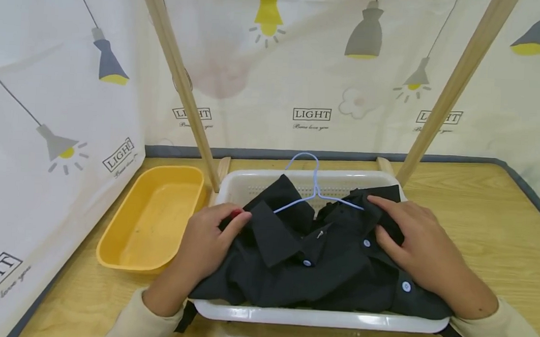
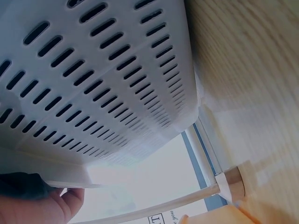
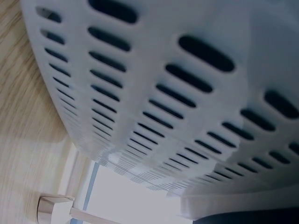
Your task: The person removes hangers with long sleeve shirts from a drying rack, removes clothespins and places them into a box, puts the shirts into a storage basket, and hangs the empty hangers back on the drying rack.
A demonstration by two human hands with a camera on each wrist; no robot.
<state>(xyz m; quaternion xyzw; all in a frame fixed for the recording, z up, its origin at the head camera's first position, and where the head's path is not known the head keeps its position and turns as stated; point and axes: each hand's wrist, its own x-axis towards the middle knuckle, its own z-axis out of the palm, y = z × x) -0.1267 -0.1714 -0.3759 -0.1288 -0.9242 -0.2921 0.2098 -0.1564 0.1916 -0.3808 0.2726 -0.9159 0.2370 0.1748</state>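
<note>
A black button-up shirt with pale buttons lies bunched over a white slotted basket. From its open collar rises the hook of a light blue hanger, whose arms slope down into the cloth on both sides. My left hand pinches the shirt's left shoulder between thumb and fingers, where a small red patch shows. On the other side my right hand grips the cloth beside the collar, its thumb below the forefinger. In the left wrist view, fingertips and dark cloth show at the basket's rim.
A yellow tray stands left of the basket on the wooden table. Two wooden poles rise behind the basket, one on either side. A white sheet printed with lamps hangs at the back and left.
</note>
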